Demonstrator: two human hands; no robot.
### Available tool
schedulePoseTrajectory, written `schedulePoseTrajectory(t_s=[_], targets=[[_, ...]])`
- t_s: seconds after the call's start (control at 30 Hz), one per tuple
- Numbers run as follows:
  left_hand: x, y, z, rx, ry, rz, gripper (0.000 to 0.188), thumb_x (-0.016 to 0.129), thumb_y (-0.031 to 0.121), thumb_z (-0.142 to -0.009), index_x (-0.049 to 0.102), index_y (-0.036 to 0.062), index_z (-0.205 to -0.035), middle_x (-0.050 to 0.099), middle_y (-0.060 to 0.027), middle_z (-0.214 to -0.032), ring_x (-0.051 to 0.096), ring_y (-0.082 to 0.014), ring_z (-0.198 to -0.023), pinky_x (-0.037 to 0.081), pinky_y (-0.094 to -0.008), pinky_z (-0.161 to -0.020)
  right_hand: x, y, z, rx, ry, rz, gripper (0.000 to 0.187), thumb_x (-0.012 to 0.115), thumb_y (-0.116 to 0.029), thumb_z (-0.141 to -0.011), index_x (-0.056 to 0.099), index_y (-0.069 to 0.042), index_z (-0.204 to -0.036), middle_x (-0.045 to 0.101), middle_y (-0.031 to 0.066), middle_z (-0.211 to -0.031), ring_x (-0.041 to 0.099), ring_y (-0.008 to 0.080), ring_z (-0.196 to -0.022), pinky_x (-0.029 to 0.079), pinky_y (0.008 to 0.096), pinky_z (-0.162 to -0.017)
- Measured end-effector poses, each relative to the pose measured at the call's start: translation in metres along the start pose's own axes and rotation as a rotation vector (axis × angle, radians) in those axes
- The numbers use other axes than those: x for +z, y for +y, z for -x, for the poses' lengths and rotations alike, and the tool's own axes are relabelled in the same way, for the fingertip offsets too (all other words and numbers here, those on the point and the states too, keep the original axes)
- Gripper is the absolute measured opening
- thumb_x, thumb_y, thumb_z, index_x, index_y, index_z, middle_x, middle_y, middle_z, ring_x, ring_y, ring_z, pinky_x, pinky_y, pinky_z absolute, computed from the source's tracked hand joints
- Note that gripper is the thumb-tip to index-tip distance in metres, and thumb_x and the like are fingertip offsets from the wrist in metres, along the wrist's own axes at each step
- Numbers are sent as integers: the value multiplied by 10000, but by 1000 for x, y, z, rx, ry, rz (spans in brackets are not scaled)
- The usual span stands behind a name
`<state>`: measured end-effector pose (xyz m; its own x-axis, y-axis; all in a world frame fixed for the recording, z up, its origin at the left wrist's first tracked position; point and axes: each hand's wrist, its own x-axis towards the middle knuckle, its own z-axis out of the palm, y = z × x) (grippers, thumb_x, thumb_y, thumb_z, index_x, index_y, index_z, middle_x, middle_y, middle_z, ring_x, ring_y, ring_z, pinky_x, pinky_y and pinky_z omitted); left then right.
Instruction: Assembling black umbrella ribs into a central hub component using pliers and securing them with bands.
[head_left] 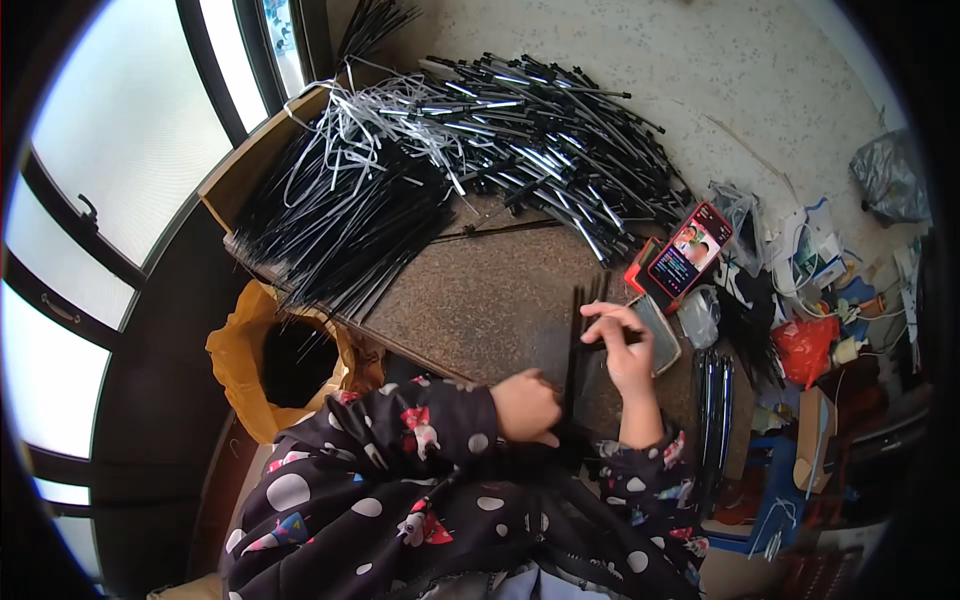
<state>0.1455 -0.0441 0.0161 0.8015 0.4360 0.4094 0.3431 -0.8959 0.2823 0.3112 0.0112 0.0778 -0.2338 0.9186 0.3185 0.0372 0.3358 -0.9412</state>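
Observation:
My right hand (622, 348) is over the right part of the brown tabletop, its fingers bent and closed around a few thin black strips (574, 350). The strips stand roughly lengthwise, pointing away from me. Just left of their lower ends is my left hand (528, 408), back upward and fingers curled in; what it grips, if anything, is hidden. On the far left of the table lies a big heap of thin black strips (345, 235). Tangled white ribbons (355, 125) cover its top. Beside it, to the right, spreads a pile of glossy black rods (560, 140).
A lit phone (692, 252) leans on a red stand right of the hands, near a grey-framed glass-like slab (657, 335). More dark rods (714, 410) lie at the table's right. A yellow bag (232, 345) stands open at the left. A red plastic bag (805, 348) sits among clutter.

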Motion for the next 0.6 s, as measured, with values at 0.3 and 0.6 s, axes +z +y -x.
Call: schedulePoseTrajectory(t_s=[0.3, 0.6], targets=[[8, -187, -7, -563, 235, -433, 155, 579, 214, -734, 629, 78, -790, 578, -101, -935, 557, -277, -945, 486, -346, -723, 7, 49, 28, 255, 229, -117, 147, 658, -139, -847, 614, 0, -826, 637, 68, -803, 598, 130, -727, 450, 248, -746], [26, -137, -7, -462, 30, -479, 195, 535, 170, -704, 614, 63, -847, 544, -84, -931, 501, -243, -890, 441, -320, -722, 0, 58, 91, 365, 330, 482, 142, 699, -99, -800, 596, -2, -807, 592, 29, -692, 520, 102, -552, 412, 212, -523]])
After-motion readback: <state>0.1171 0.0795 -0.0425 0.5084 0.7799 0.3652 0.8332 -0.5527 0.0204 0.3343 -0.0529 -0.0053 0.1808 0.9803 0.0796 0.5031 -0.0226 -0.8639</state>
